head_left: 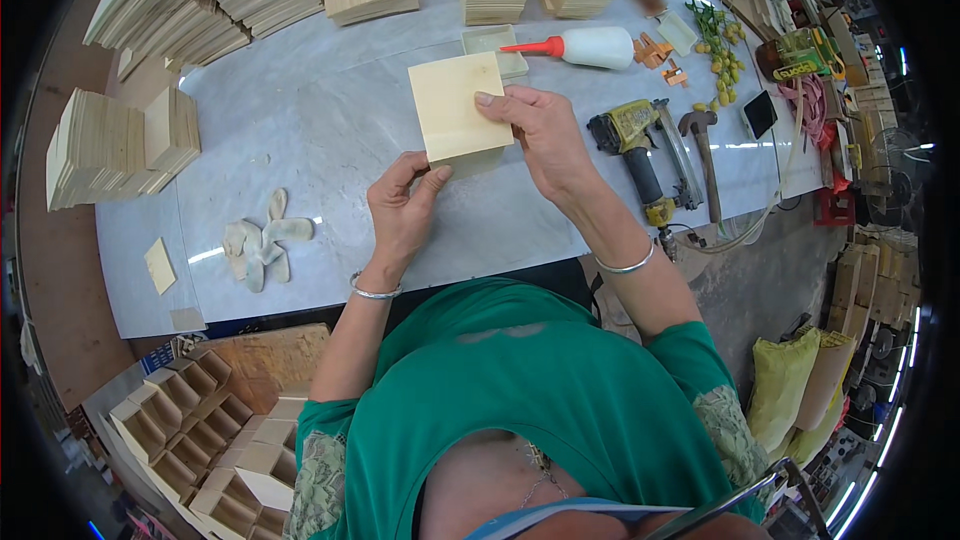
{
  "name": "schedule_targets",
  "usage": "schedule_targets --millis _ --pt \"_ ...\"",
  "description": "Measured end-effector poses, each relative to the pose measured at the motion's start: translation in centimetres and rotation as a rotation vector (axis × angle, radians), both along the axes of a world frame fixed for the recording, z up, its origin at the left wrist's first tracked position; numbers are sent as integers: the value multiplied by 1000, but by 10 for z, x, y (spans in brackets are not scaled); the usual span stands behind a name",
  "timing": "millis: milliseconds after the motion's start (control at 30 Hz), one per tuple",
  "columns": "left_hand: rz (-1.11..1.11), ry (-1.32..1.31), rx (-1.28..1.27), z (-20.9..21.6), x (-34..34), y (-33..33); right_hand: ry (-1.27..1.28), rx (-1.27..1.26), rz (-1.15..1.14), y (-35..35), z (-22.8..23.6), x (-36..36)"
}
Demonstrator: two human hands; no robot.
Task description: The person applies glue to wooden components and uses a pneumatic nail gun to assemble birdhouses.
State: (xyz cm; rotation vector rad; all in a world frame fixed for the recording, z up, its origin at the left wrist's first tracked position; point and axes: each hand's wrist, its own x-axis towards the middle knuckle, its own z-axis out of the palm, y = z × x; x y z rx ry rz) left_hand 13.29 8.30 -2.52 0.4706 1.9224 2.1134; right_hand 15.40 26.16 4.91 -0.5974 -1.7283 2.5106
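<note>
A thin, square, pale wooden panel (452,108) is held up over the table, slightly tilted. My right hand (550,140) grips its right side, the thumb flat on the upper face and the fingers behind. At the panel's lower left corner, the thumb and forefinger of my left hand (402,208) close on the edge. Just beyond the panel sits a small pale open tray (514,64), partly covered by it. A white squeeze bottle (598,47) with a red nozzle lies across that tray's edge.
To the right lie a yellow-and-black nail gun (640,155), a hammer (704,155), a phone (759,115) and green grapes (722,60). White gloves (264,243) rest at left. Wooden panel stacks (110,147) line the left and far sides; wooden boxes (175,420) stand below left.
</note>
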Motion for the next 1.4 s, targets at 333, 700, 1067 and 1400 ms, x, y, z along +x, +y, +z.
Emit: schedule_targets --millis 333,700,1067,1400 --pt "115 279 2 35 -3 -4 -67 45 44 0 -2 1" --pt "29 511 -197 35 -9 1 23 236 63 10 -11 18" --pt "66 590 -200 25 -8 1 557 951 38 19 -27 38" --pt "66 553 -192 26 -5 1 537 862 -26 14 -25 36"
